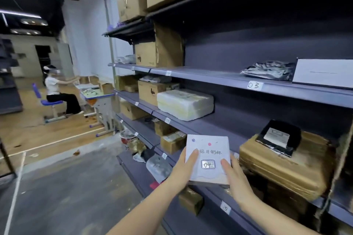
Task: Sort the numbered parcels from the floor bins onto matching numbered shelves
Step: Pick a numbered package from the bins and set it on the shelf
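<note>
A white box parcel (208, 149) with a label reading 04 is held up in front of the shelving, gripped on both sides. My left hand (183, 170) holds its left edge with the thumb on the face. My right hand (234, 175) holds its right edge, thumb beside the label. The shelf (219, 80) above carries a tag reading 03 (255, 85). A lower shelf edge has a tag reading 5 (225, 208). The middle shelf (193, 127) lies just behind the parcel; its small tag (167, 120) is too blurred to read.
A white foam box (185, 104) sits on the middle shelf, a taped brown bundle (282, 164) with a black packet (279, 137) on top at right. Cardboard boxes fill the shelves further left. A person sits at a desk (95, 95) far left. Grey floor (66, 187) lies left.
</note>
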The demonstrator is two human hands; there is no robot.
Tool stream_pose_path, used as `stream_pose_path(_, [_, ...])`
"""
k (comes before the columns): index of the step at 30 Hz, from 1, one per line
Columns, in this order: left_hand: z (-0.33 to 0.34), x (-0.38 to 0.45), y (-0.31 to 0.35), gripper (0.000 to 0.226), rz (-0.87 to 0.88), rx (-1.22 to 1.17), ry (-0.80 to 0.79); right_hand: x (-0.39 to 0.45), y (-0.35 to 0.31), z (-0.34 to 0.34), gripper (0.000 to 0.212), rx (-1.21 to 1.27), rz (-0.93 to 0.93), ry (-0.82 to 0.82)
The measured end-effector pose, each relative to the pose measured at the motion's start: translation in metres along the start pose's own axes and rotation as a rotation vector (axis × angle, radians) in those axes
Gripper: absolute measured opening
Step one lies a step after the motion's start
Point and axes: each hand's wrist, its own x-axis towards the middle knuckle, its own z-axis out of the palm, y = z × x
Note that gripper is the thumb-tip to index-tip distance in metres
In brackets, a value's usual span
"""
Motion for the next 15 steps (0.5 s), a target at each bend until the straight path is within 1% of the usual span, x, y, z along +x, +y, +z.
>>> stream_pose_path(1, [-0.015, 0.013, -0.001, 0.048, -0.002, -0.003, 0.013, 0.011, -0.004, 0.014, 0.046, -0.002, -0.018, 0.005])
stream_pose_path(2, [-0.030, 0.025, 0.001, 0.058, -0.002, -0.001, 0.019, 0.023, -0.009, 0.028, 0.048, 0.005, -0.024, 0.010])
stream_pose_path(3, [-0.045, 0.039, 0.002, 0.070, -0.010, 0.004, 0.021, 0.035, -0.014, 0.043, 0.045, 0.014, -0.028, 0.017])
stream_pose_path(4, [-0.061, 0.052, 0.005, 0.073, -0.017, 0.014, 0.019, 0.047, -0.021, 0.058, 0.041, 0.017, -0.034, 0.025])
stream_pose_path(6, [-0.093, 0.081, 0.015, 0.052, -0.013, 0.002, 0.016, 0.073, -0.035, 0.087, 0.041, 0.043, -0.057, 0.038])
stream_pose_path(7, [-0.109, 0.097, 0.019, 0.046, -0.017, 0.008, 0.014, 0.086, -0.043, 0.101, 0.041, 0.054, -0.062, 0.053])
stream_pose_path(8, [-0.125, 0.113, 0.026, 0.048, -0.015, 0.030, 0.001, 0.098, -0.054, 0.115, 0.037, 0.072, -0.072, 0.067])
stream_pose_path(9, [-0.140, 0.127, 0.036, 0.058, -0.004, 0.059, -0.019, 0.110, -0.065, 0.127, 0.031, 0.094, -0.078, 0.079])
stream_pose_path(10, [-0.154, 0.142, 0.047, 0.072, 0.019, 0.090, -0.030, 0.124, -0.076, 0.139, 0.026, 0.104, -0.089, 0.083])
stream_pose_path(11, [-0.168, 0.159, 0.055, 0.086, 0.033, 0.110, -0.026, 0.137, -0.089, 0.149, 0.024, 0.110, -0.097, 0.090])
stream_pose_path(12, [-0.183, 0.179, 0.063, 0.095, 0.046, 0.119, -0.015, 0.150, -0.102, 0.160, 0.023, 0.103, -0.105, 0.094])
stream_pose_path(13, [-0.197, 0.199, 0.071, 0.099, 0.057, 0.135, -0.008, 0.163, -0.115, 0.169, 0.023, 0.101, -0.116, 0.093])
stream_pose_path(15, [-0.216, 0.225, 0.106, 0.093, 0.104, 0.209, -0.018, 0.187, -0.145, 0.182, 0.025, 0.126, -0.148, 0.074])
